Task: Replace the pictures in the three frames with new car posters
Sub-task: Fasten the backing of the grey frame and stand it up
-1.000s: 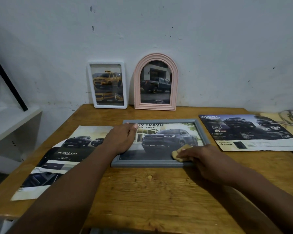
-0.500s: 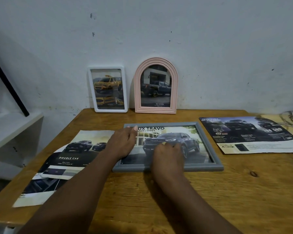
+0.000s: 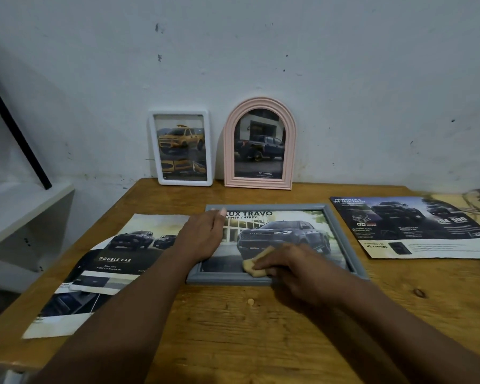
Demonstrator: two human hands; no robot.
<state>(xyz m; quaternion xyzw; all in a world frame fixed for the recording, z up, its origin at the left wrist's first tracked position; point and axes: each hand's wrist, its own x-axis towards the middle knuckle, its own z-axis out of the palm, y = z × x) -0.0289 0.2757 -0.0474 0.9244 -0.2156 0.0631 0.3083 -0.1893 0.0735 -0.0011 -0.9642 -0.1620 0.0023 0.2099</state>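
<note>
Fingers (image 3: 266,263) of the right hand (image 3: 291,270) curl over a small yellow cloth (image 3: 254,266), pressing it on the glass near the lower left corner of the grey frame (image 3: 227,279), which lies flat on the wooden table (image 3: 261,328). The left hand (image 3: 203,236) rests flat on that frame's left side, fingers straight and together; a left poster (image 3: 117,261) and a right poster (image 3: 416,228) flank it. Farther back, a white frame (image 3: 178,112) and a pink arched frame (image 3: 229,156) stand against the wall, each showing a truck.
</note>
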